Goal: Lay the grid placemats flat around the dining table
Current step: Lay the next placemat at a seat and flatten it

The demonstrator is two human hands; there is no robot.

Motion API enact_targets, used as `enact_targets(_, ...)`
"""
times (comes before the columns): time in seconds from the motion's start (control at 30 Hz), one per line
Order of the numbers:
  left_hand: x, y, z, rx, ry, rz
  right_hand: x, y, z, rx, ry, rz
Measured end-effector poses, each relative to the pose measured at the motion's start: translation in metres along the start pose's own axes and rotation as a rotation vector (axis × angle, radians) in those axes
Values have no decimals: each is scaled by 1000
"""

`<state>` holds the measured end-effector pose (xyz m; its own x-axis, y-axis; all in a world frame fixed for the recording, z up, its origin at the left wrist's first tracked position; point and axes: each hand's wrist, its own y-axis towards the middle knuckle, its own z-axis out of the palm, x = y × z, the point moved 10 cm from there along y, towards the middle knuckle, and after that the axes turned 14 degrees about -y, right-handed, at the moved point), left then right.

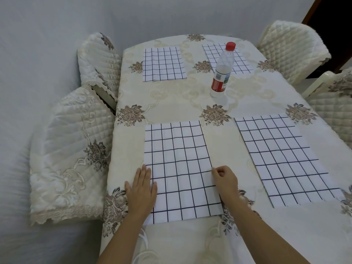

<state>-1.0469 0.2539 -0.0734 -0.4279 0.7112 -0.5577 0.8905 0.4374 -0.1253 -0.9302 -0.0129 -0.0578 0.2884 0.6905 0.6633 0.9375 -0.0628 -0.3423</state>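
I count four grid placemats [179, 168] [285, 159] [163, 63] [210, 52], one water bottle [222, 71], four covered chairs [72, 155] [99, 61] [291, 48] [333, 103] and two hands [142, 187] [225, 178].

Four placemats [179, 168] on table [171, 103], bottle [222, 71] between far pair.

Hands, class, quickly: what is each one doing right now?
Left hand: open, flat on the left edge of the near left placemat.
Right hand: fingers curled at that placemat's right edge; a pinch cannot be confirmed.
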Motion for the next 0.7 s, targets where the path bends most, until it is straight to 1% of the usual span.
enact_targets(0.07,-3,1,-6,-26,6,19,2,-6,-9,-87,-16,-16)
enact_targets(0.17,-13,6,-16,-94,38,77,18,-9,-19,-224,-191,-135)
enact_targets(0.23,-24,13,-21,-146,59,113,40,-8,-18,-323,-289,-285)
enact_targets(0.3,-42,22,-19,-157,51,166,69,-10,-4,-367,-357,-502)
enact_targets(0.4,-77,43,-3,-92,39,260,108,-10,31,-325,-485,-771)
enact_targets(0.47,-101,58,10,-29,60,341,127,-7,51,-302,-530,-877)
enact_targets(0.53,-115,78,21,46,85,353,140,3,65,-295,-536,-917)
enact_targets(0.63,-110,104,35,126,87,275,146,24,76,-289,-531,-908)
enact_targets(0.7,-102,111,42,139,102,262,143,38,82,-296,-554,-925)
